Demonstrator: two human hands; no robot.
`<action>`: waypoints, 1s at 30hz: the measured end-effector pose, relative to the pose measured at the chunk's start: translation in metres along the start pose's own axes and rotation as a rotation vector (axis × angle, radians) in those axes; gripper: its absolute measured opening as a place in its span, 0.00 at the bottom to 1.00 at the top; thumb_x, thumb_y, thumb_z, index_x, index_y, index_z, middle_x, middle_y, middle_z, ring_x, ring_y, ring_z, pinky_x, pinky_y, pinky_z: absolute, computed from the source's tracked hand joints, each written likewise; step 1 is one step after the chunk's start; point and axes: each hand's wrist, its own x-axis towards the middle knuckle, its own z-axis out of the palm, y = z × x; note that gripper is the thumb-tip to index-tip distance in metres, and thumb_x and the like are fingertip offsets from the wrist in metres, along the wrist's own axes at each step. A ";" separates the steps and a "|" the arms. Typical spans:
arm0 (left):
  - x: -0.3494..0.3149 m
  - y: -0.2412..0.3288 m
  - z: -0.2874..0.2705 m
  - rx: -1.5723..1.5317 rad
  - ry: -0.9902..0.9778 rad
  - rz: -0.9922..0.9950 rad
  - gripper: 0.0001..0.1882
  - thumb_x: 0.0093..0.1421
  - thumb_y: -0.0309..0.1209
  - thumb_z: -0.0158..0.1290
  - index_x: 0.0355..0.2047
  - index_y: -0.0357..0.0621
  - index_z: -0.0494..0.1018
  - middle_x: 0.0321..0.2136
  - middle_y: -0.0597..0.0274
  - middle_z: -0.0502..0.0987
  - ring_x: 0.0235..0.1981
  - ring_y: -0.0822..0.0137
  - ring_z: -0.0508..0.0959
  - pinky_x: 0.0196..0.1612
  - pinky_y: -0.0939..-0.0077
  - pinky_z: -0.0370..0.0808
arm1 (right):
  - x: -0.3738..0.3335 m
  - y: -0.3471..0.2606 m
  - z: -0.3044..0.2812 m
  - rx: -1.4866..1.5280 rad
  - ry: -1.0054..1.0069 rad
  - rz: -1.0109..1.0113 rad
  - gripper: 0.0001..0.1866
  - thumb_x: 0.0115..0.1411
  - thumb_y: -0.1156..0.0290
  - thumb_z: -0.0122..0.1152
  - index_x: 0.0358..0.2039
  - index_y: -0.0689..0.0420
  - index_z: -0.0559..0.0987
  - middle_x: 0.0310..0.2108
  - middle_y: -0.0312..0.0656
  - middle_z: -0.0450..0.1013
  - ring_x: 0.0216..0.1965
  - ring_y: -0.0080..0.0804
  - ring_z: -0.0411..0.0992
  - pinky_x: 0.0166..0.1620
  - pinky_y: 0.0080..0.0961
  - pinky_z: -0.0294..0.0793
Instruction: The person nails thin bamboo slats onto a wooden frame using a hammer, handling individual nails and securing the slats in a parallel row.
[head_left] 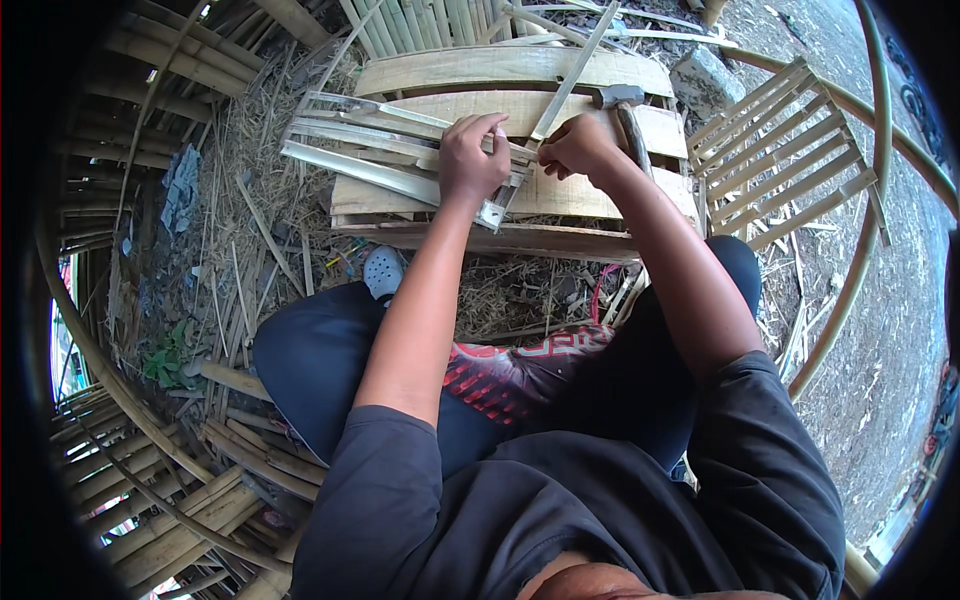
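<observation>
My left hand (pixel 475 158) is over a small frame of split bamboo slats (pixel 365 178) lying on a low wooden slat table (pixel 570 205). Its fingers are bent down onto the slats near their right-hand end, partly hidden by the hand itself. Just right of it, my right hand (pixel 578 150) is closed in a pinch by the frame's crosspiece. Whatever lies between those fingertips is too small to make out. A loose bamboo strip (pixel 575 72) lies slanting away beyond the right hand. Beside that hand rests a hammer (pixel 632 135), its metal head at the far end.
On the right, a finished-looking bamboo slat rack (pixel 785 155) leans near a stone block (pixel 706 82). Bamboo poles (pixel 845 290) curve along the right side. Split bamboo (pixel 425 22) is stacked beyond the table. Shavings and offcuts (pixel 265 230) litter the ground at left.
</observation>
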 end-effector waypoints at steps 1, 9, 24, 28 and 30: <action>0.001 0.000 0.001 0.014 0.008 0.032 0.12 0.57 0.25 0.54 0.40 0.43 0.82 0.32 0.54 0.82 0.36 0.55 0.82 0.44 0.65 0.76 | 0.004 0.005 0.000 0.000 0.002 -0.002 0.10 0.60 0.73 0.69 0.35 0.68 0.82 0.28 0.43 0.82 0.27 0.28 0.82 0.27 0.24 0.80; 0.000 -0.001 0.001 -0.009 0.010 0.039 0.12 0.55 0.24 0.54 0.38 0.42 0.82 0.31 0.54 0.81 0.36 0.53 0.81 0.44 0.64 0.76 | 0.007 0.012 0.009 0.111 0.050 -0.055 0.07 0.54 0.73 0.67 0.22 0.62 0.86 0.21 0.42 0.81 0.18 0.27 0.77 0.23 0.24 0.75; 0.007 -0.011 -0.006 0.064 -0.102 0.002 0.17 0.47 0.27 0.64 0.40 0.44 0.81 0.46 0.52 0.76 0.51 0.50 0.75 0.56 0.61 0.73 | 0.016 0.025 0.016 0.155 0.208 -0.101 0.09 0.53 0.71 0.72 0.24 0.64 0.84 0.20 0.42 0.79 0.19 0.26 0.77 0.25 0.24 0.75; 0.012 -0.017 -0.013 0.143 -0.315 -0.071 0.30 0.50 0.36 0.69 0.55 0.49 0.76 0.54 0.51 0.73 0.59 0.50 0.71 0.63 0.61 0.68 | 0.011 0.021 0.019 0.136 0.214 -0.098 0.09 0.54 0.71 0.73 0.27 0.64 0.84 0.20 0.43 0.80 0.19 0.26 0.77 0.24 0.25 0.75; 0.019 -0.019 -0.012 0.202 -0.403 -0.188 0.36 0.50 0.41 0.70 0.60 0.51 0.71 0.58 0.51 0.71 0.63 0.51 0.68 0.66 0.60 0.64 | 0.012 0.020 0.017 0.143 0.205 -0.097 0.09 0.54 0.71 0.73 0.27 0.64 0.84 0.20 0.43 0.80 0.20 0.26 0.78 0.25 0.24 0.75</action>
